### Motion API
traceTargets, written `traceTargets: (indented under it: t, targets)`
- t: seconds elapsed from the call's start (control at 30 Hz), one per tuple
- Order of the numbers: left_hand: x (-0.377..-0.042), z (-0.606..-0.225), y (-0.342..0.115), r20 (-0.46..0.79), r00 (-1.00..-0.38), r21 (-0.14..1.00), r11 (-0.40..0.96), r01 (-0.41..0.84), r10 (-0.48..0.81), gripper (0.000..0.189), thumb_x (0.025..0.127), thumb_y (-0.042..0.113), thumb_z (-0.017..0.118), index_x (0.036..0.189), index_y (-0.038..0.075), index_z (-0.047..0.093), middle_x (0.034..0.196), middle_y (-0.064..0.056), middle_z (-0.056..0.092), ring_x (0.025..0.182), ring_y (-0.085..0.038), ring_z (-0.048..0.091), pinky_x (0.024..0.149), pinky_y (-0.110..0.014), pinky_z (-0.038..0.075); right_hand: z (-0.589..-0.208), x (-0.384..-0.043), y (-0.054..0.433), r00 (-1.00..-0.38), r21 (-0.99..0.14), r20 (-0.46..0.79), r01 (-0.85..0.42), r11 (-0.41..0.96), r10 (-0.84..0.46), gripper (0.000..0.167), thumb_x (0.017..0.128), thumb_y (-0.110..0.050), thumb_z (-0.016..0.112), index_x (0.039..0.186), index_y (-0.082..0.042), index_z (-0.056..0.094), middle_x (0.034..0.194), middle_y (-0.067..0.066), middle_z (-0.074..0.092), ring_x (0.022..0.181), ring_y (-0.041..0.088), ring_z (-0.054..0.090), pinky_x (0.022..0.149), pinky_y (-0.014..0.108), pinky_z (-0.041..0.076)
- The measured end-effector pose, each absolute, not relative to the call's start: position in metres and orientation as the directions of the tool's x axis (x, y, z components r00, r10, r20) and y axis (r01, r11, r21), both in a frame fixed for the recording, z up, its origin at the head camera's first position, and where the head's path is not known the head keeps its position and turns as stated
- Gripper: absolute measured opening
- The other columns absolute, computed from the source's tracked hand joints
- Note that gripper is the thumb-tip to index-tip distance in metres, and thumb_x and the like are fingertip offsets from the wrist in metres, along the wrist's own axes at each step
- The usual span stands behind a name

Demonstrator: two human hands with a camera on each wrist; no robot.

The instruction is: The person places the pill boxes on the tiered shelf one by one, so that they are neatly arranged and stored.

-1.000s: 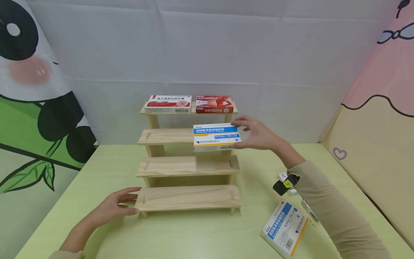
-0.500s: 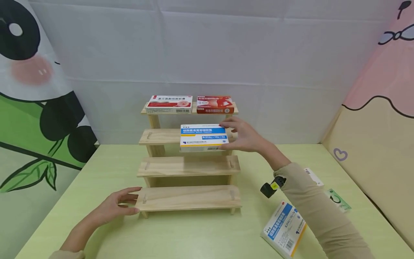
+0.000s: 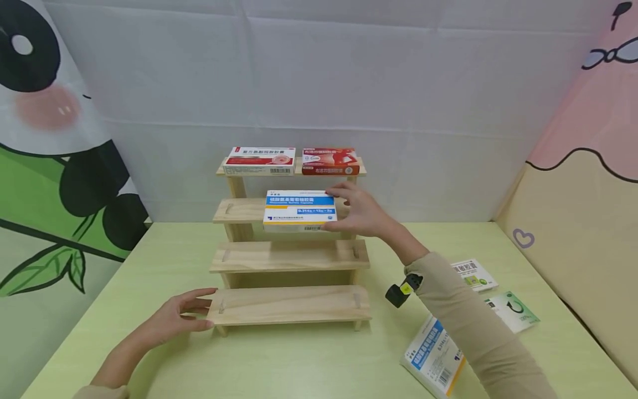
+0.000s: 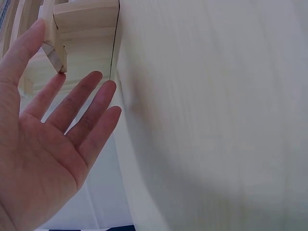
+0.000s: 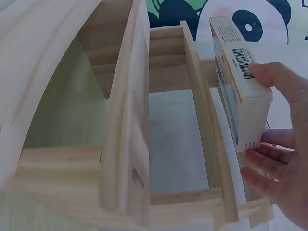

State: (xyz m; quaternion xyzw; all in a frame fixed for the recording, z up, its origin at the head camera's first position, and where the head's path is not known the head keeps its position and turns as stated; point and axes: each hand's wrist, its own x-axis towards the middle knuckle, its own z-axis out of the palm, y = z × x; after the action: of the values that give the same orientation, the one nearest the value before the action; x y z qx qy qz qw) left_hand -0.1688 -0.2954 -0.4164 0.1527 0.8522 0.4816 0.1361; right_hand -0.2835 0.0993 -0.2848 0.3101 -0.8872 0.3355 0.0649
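My right hand (image 3: 360,209) grips the right end of a white, blue and yellow medicine box (image 3: 299,210). In the head view this box overlaps the second tier from the top of the wooden step shelf (image 3: 290,256). Its barcode side faces the thumb of my right hand (image 5: 284,139) in the right wrist view. My left hand (image 3: 176,317) is at the left end of the lowest tier, thumb and fingertips right at the board. With its fingers spread and mostly straight, my left hand (image 4: 62,134) shows its palm to the left wrist camera.
A white-and-red medicine box (image 3: 260,160) and a red medicine box (image 3: 331,160) lie on the top tier. On the table at right are another blue-and-white medicine box (image 3: 432,354), a green-and-white box (image 3: 515,311) and a white box (image 3: 476,275), partly behind the right sleeve (image 3: 478,327).
My right hand has carried the medicine box leftward along the second tier. The sleeve's shift uncovers more of the boxes at the far right. My left hand has stayed in place.
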Motion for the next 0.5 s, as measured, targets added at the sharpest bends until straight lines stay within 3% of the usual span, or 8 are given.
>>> traceTargets:
  t: [0.5]
  targets:
    - [-0.168, -0.419, -0.297, -0.064, -0.915, 0.863, 0.483, 0.151, 0.399, 0.066, 0.080, 0.013, 0.069, 0.133, -0.009, 0.036, 0.119, -0.034, 0.049, 0.093, 0.006, 0.053, 0.074, -0.023, 0.048, -0.280, -0.283, 0.066, -0.831, -0.536, 0.307, -0.554, 0.638, -0.464, 0.075, 0.064, -0.034, 0.080, 0.127, -0.005, 0.052, 0.128, 0.008, 0.047, 0.115, 0.021, 0.043, 0.094, 0.039, 0.039]
